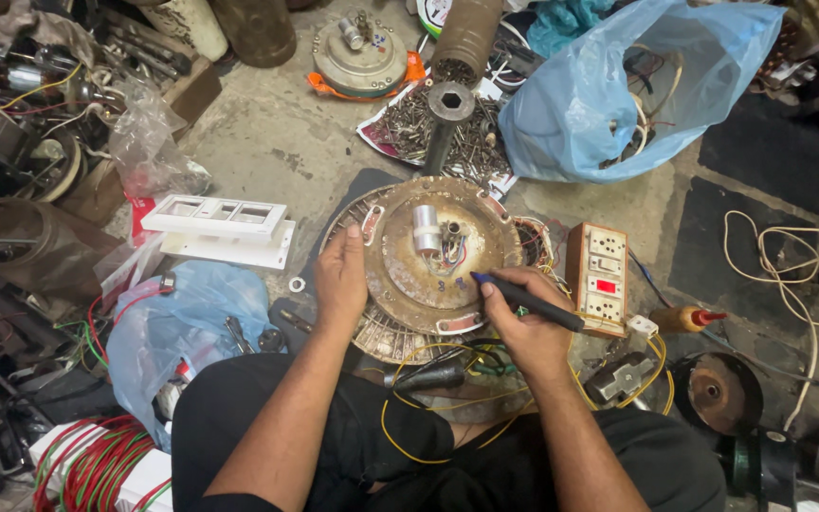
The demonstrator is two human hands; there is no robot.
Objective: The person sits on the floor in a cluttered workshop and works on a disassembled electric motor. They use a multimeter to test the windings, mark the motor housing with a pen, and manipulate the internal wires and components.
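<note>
A round, rusty fan motor (428,261) lies on the floor before me, with a silver capacitor (426,228) and short wires on its top. My left hand (340,277) rests flat on the motor's left rim. My right hand (524,327) grips a black marker pen (529,301); its tip touches the motor's cover near some blue marks. A black-handled tool (426,377) and yellow wire (400,441) lie on my lap.
A wooden switch board (598,278) stands right of the motor. A white switch plate (217,228), blue plastic bags (618,90), a heap of screws (409,123) with a socket spanner (447,118), another motor (360,57), a hammer (618,377) and white cable (789,256) surround me.
</note>
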